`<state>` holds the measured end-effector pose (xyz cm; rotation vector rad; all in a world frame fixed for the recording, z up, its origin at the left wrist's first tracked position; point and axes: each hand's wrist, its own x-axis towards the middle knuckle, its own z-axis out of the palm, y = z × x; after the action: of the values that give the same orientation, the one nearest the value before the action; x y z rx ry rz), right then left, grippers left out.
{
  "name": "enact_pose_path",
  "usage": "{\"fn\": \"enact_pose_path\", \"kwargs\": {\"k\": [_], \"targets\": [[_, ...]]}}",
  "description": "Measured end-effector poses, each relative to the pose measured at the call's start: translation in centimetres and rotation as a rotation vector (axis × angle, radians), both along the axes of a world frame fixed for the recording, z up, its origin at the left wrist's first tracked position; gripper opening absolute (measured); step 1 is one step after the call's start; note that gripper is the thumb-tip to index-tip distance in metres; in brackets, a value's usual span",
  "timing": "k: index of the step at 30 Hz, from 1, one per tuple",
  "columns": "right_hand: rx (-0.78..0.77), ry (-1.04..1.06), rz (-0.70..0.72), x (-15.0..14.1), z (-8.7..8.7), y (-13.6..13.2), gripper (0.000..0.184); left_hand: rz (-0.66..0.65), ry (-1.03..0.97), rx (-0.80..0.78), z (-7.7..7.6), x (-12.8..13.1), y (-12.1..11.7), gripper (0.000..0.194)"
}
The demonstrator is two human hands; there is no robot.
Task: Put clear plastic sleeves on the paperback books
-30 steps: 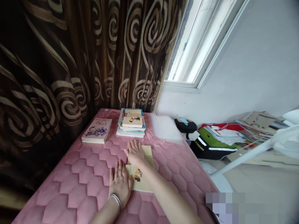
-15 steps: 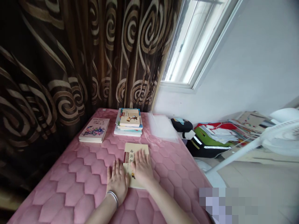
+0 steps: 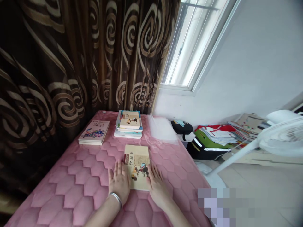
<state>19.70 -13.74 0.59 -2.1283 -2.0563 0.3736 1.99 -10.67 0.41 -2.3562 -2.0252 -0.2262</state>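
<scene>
A cream book (image 3: 137, 154) with Chinese characters and a small painted scene on its cover lies shut on the pink quilted mattress (image 3: 85, 195). My left hand (image 3: 119, 179) rests flat along the book's left edge, fingers stretched out, a silver bangle at the wrist. On the opposite side, my right hand (image 3: 157, 184) lies with extended fingers against the right edge, its thumb near the cover. Farther back is a stack of books (image 3: 129, 124), topped by a similar cream one. Left of that stack sit pale pink books (image 3: 94, 132), one on another.
A clear plastic sheet (image 3: 163, 130) lies at the mattress's far right. Beyond the edge are a black and green bag (image 3: 205, 145), piled papers (image 3: 220, 135) and a white fan (image 3: 279, 138). A patterned brown curtain (image 3: 106, 56) hangs behind, beside a window (image 3: 189, 47).
My right hand has slid from the top of the cream book to its right edge, uncovering the cover picture. My left hand stays at the left edge. The view has shifted slightly.
</scene>
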Motion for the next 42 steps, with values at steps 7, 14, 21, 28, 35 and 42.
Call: {"fn": "enact_pose_path", "kwargs": {"k": [7,14,21,28,35,42], "targets": [[-0.004,-0.067,0.021,-0.3,-0.3,-0.1,0.058,-0.314,-0.108,-0.167,0.9,6.2,1.8,0.058],[-0.023,-0.003,0.037,0.0,0.8,0.0,0.061,-0.235,-0.215,-0.18,1.5,2.3,4.4,0.058],[0.111,0.384,-0.059,0.4,1.3,1.9,0.053,-0.159,-0.245,-0.202,1.0,-0.3,5.0,0.059],[-0.068,1.13,-0.197,1.8,2.9,4.0,0.031,-0.171,-0.262,-0.179,0.6,-0.1,5.2,0.058],[-0.228,1.222,-0.363,1.7,3.6,4.8,0.012,-0.165,-0.279,-0.161,0.3,-0.1,5.2,0.058],[-0.277,1.246,-0.327,1.5,2.8,6.2,0.017,-0.163,-0.308,-0.151,0.1,-0.2,5.2,0.057]]}}
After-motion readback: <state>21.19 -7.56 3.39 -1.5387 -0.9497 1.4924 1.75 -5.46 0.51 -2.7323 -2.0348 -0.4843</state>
